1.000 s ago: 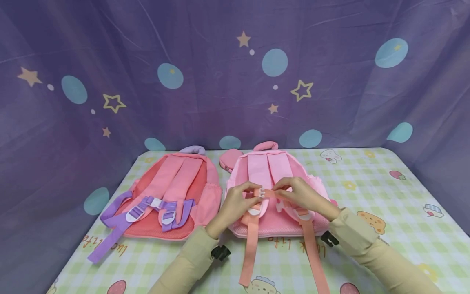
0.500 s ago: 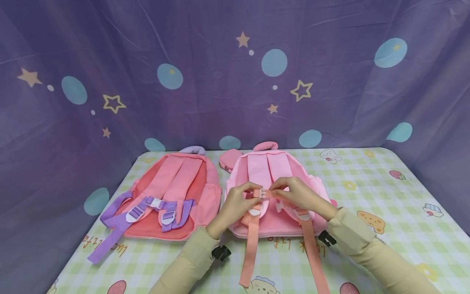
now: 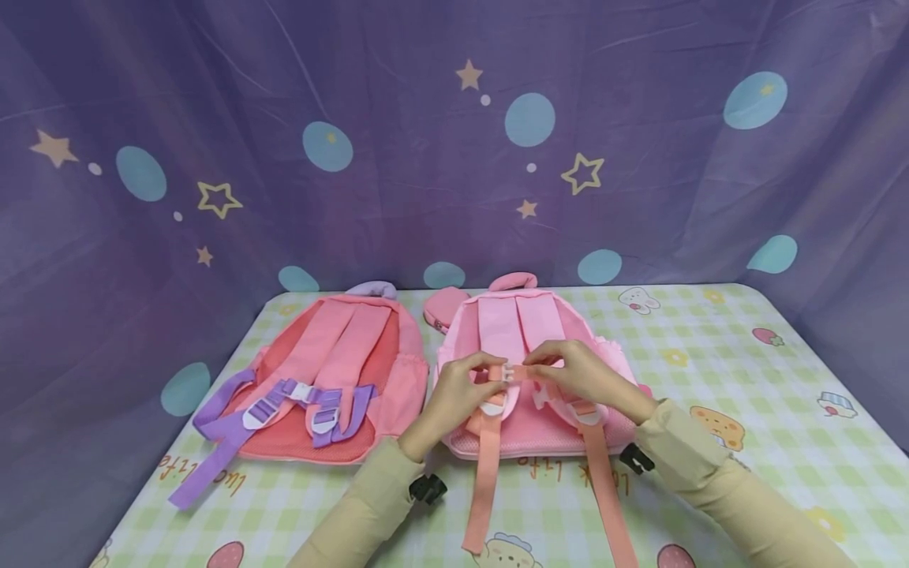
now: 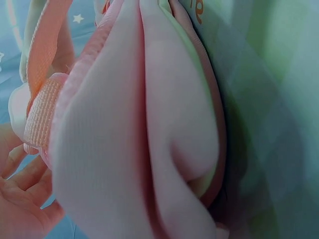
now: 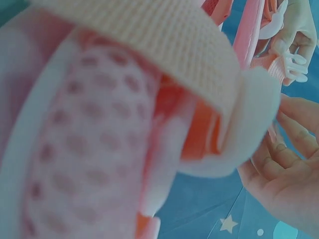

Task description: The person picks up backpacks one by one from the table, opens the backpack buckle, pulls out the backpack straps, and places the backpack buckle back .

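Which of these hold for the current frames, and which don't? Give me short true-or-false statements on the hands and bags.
1. The left hand and right hand are both at the light pink backpack. True.
2. The coral backpack lies left of the light pink backpack in the head view. True.
3. Both backpacks stand upright. False: they lie with their shoulder straps facing up.
4. The left hand grips a purple strap. False: it pinches an orange strap by its white buckle piece.
5. Two orange strap ends extend over the tablecloth. True.
6. The tablecloth is plain white. False: green-and-white check with printed figures.
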Action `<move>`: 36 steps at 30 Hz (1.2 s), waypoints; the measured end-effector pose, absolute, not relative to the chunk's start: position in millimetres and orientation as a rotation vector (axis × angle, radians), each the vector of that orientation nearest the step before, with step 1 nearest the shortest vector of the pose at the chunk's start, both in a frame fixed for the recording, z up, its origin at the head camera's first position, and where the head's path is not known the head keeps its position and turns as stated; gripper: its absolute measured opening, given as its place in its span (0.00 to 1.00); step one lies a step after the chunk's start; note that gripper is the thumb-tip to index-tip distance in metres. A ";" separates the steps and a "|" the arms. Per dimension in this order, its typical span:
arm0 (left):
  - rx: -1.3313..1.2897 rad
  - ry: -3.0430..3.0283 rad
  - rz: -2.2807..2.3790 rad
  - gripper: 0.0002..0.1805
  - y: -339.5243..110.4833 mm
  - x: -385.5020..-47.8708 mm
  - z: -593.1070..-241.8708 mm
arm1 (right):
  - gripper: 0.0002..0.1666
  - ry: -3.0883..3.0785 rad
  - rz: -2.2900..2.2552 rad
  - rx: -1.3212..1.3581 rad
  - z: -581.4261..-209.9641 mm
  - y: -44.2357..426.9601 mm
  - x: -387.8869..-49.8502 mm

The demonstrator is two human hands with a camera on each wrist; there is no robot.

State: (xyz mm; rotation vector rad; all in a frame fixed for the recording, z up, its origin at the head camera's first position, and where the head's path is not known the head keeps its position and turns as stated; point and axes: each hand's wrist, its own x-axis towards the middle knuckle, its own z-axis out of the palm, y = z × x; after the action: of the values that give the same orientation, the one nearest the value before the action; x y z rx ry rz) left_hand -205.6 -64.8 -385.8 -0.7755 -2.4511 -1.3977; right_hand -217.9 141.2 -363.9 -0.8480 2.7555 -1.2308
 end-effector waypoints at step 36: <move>-0.747 -2.480 -1.450 0.14 -61.8 -203.4 -383.4 | 0.06 2.722 -1.290 -0.913 -362.2 140.1 -218.7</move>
State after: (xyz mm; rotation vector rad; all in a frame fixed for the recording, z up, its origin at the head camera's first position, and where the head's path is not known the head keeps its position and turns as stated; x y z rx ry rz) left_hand -203.4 -61.8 -383.4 -0.7471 -2.4804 -1.4497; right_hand -218.7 140.1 -362.2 -0.9132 2.7216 -1.2898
